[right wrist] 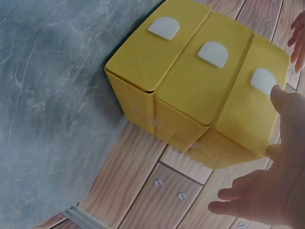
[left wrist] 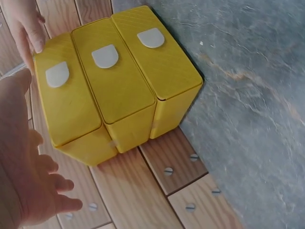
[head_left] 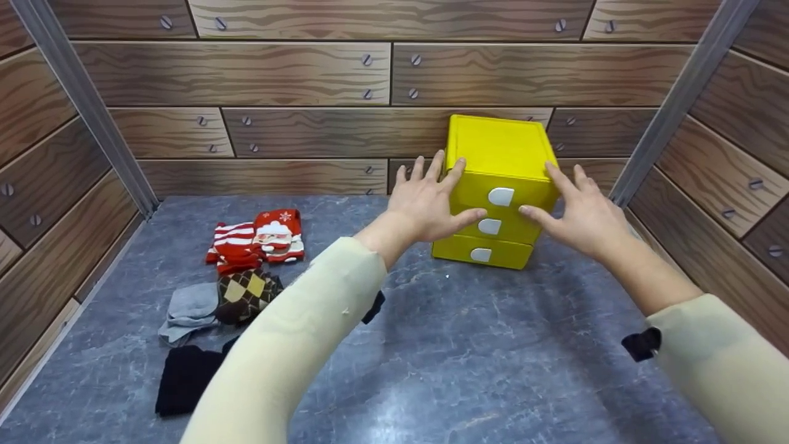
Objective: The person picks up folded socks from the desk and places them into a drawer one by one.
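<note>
Plank-patterned walls, grey metal corner strips, blue-grey marbled surface

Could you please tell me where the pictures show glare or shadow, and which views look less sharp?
Head view: a pale glare on the grey surface near the bottom edge, soft shadows to the lower right of the yellow drawer box; left wrist view: softer and hazy, including the near left hand; right wrist view: similarly soft, the near right hand looking washed out.
</note>
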Motion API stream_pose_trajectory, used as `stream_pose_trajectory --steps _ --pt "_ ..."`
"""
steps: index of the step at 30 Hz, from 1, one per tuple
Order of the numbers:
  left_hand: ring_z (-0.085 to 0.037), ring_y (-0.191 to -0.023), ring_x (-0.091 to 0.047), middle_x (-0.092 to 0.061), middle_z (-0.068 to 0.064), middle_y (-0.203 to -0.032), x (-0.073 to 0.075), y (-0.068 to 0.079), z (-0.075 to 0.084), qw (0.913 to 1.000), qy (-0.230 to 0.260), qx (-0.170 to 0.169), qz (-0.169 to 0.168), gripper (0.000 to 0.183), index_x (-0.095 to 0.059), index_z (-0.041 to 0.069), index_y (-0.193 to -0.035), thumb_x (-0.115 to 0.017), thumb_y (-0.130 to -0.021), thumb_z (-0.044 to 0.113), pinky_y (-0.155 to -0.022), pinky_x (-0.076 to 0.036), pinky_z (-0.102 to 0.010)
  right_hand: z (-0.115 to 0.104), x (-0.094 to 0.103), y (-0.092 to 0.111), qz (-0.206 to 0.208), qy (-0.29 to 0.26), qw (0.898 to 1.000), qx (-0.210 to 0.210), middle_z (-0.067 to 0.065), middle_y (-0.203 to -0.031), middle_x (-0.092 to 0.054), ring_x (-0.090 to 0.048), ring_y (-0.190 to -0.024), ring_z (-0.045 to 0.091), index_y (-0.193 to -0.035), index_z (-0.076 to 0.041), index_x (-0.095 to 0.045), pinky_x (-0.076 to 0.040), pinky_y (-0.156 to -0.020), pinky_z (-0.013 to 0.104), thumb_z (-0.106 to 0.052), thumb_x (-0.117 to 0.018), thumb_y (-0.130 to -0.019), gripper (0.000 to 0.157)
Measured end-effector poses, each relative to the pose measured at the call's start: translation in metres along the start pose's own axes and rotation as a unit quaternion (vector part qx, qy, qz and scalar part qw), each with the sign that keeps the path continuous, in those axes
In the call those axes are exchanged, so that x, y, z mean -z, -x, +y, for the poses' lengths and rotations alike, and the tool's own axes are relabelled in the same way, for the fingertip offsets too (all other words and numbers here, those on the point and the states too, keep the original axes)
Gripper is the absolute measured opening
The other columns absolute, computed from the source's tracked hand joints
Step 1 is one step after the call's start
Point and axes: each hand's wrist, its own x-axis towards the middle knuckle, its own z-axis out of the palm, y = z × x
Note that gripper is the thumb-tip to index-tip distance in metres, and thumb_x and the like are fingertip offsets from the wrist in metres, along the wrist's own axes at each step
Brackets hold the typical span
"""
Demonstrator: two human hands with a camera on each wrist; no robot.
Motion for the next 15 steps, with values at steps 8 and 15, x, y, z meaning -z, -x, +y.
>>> stream_pose_trajectory --steps 8,15 --pt "-0.039 -0.146 -0.013 -0.007 -0.003 -0.163 -0.006 -0.008 0.002 0.9998 0.013 0.007 -0.013 0.093 -0.001 0.033 -0.157 -0.019 -0.083 0.086 -0.114 -0.013 -0.058 0.004 -0.011 -0.003 0.027 -0.053 0.998 0.022 0.02 -0.16 -0.01 -0.026 -0.133 0.057 -0.157 -0.024 -0.015 -0.023 -0.097 0.075 -0.073 -0.05 -0.085 0.094" --pt "-0.037 -0.146 -0.014 -0.009 0.0 -0.163 -0.006 -0.009 0.001 0.9992 0.036 0.009 -0.011 0.093 -0.005 0.032 -0.157 -0.019 -0.082 0.086 -0.115 -0.014 -0.056 0.002 -0.015 -0.005 0.049 -0.073 0.996 0.03 0.02 -0.158 -0.019 -0.029 -0.134 0.053 -0.156 -0.017 -0.019 -0.025 -0.101 0.071 -0.071 -0.056 -0.083 0.098"
